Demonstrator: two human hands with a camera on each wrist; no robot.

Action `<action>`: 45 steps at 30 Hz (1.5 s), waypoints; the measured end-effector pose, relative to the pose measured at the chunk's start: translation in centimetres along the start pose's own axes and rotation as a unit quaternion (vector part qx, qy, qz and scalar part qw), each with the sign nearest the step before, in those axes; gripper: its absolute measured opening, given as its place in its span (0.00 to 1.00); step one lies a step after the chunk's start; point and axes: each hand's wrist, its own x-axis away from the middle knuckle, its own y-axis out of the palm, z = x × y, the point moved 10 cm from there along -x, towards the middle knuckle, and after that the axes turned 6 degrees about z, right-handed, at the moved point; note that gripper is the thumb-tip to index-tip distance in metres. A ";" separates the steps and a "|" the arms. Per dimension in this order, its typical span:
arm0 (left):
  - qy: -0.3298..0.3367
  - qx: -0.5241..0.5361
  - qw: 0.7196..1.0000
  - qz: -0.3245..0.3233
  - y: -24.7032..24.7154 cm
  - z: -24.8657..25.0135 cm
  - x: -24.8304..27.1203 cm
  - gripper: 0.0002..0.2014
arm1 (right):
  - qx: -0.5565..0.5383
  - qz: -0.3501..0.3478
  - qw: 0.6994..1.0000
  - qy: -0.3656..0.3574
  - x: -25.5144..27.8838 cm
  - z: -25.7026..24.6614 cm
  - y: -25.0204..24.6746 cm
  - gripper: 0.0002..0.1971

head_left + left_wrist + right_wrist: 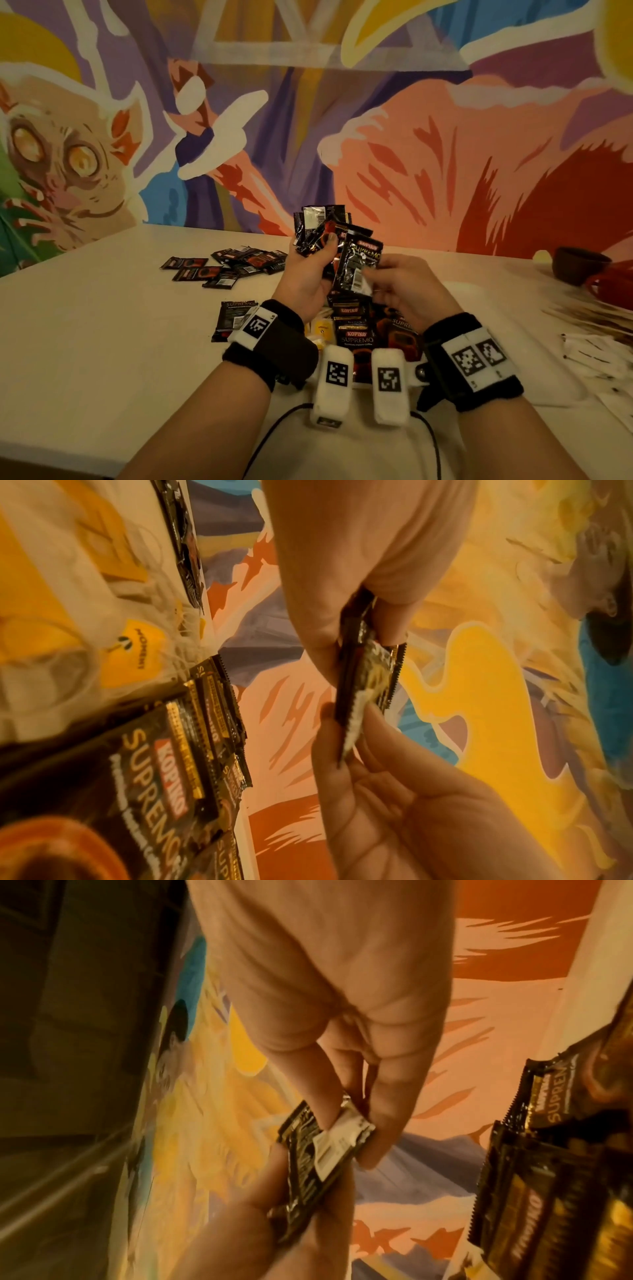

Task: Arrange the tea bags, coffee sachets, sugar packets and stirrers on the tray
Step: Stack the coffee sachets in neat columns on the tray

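Note:
My left hand [315,250] grips a fanned bunch of black coffee sachets [320,222] above the table. My right hand [371,277] pinches the lower edge of one sachet [359,263] at the front of that bunch. In the left wrist view the left hand [363,631] clamps the bunch edge-on, and the other hand's fingers [377,723] hold the front sachet [356,723]. In the right wrist view the right hand [346,1123] pinches that sachet [318,1150] by its white label end. Under both hands lie more sachets [354,334] and yellow tea bags [322,330] on a white tray [486,301].
Loose sachets [226,267] are scattered on the table to the far left, and one more [233,318] lies by my left wrist. On the right are a dark cup [579,270], a red saucer [609,287], brown stirrers [582,315] and white packets [592,356]. A painted wall stands behind the table.

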 end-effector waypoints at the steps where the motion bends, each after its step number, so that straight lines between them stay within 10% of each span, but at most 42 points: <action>1: 0.004 0.000 1.000 -0.001 0.1 0.0 0.0 0.22 | 0.009 0.002 1.000 -0.004 0.0 0.1 0.3 0.06; 16: -0.022 0.134 0.991 -0.018 -0.2 0.6 -0.2 0.20 | -0.116 0.087 0.989 0.002 -0.4 -0.3 -2.7 0.10; 22: 0.024 0.112 0.993 -0.013 -0.2 1.3 -0.1 0.22 | -0.234 0.022 0.971 0.050 -0.1 0.1 -1.4 0.11; 45: 0.035 0.030 0.999 0.015 -0.9 0.7 -0.2 0.17 | -0.148 0.011 0.989 -0.016 -0.8 -0.2 -1.0 0.12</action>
